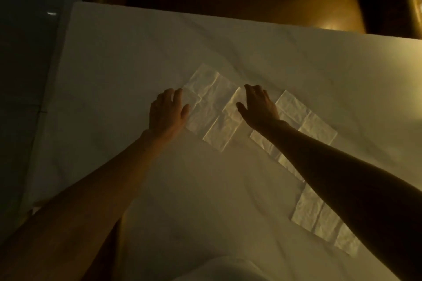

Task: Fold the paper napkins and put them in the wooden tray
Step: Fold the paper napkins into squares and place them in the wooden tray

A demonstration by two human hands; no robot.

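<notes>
Left hand (167, 112) flat, fingers spread, on creased white paper napkin (206, 100), right hand (259, 107) open, lifting its folded edge

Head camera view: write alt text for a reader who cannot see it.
Dim overhead view of two bare hands working a creased paper napkin on a white tablecloth: the left hand lies flat at its left edge, the right hand lifts its right edge. Two more unfolded napkins lie partly under the right forearm. No wooden tray is visible.
</notes>
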